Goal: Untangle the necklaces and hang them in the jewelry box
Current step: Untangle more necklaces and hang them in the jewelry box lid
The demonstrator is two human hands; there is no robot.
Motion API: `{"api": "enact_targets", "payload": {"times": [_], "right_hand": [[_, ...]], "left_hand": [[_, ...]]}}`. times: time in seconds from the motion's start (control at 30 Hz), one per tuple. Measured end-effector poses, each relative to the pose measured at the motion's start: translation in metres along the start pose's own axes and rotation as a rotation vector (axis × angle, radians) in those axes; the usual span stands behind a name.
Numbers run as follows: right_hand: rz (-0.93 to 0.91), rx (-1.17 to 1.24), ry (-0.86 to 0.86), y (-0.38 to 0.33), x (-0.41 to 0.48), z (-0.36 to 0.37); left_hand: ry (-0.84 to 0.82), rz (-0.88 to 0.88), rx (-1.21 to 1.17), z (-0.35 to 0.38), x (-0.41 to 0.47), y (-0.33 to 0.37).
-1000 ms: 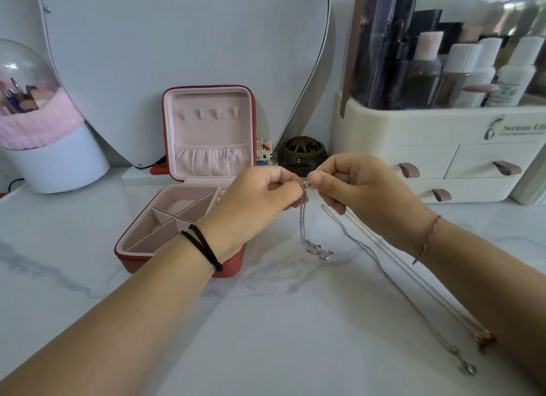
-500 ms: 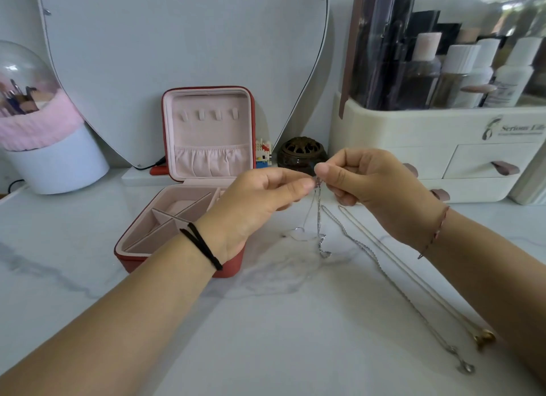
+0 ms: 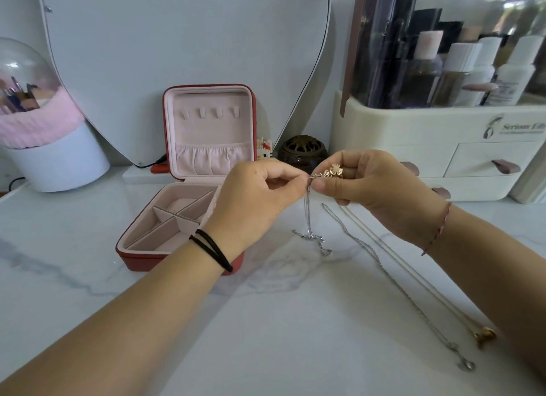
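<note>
Pinching one silver necklace (image 3: pixel 308 218), left hand (image 3: pixel 254 202) and right hand (image 3: pixel 372 188) apparently untangle it; next needs a hook (image 3: pixel 202 112) in the jewelry box (image 3: pixel 177 261).

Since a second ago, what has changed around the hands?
A gold flower charm now shows at the right hand's fingertips. The silver chain's lower end has spread leftward on the table. The left hand still pinches its top too; the two other necklaces and the box have not moved.
</note>
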State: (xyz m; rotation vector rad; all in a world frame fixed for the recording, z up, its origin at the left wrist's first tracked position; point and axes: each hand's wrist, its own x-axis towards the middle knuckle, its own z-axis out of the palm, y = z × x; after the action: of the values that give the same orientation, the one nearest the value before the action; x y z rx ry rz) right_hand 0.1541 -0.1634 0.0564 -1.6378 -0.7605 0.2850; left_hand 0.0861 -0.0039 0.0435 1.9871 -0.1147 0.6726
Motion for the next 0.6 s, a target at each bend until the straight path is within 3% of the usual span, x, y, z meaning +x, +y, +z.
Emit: {"api": "enact_targets", "payload": {"times": [0.17,0.47,0.6], "right_hand": [[0.005,0.057,-0.001,0.003,0.0,0.003],[0.088,0.338,0.064,-0.004,0.002,-0.007],[0.106,0.358,0.075,-0.004,0.003,-0.009]], "left_hand": [[0.002,-0.136,-0.088,0.002,0.001,0.0],[-0.251,-0.318,-0.158,0.003,-0.001,-0.001],[-0.235,-0.382,-0.349,0.002,0.003,-0.002]]}}
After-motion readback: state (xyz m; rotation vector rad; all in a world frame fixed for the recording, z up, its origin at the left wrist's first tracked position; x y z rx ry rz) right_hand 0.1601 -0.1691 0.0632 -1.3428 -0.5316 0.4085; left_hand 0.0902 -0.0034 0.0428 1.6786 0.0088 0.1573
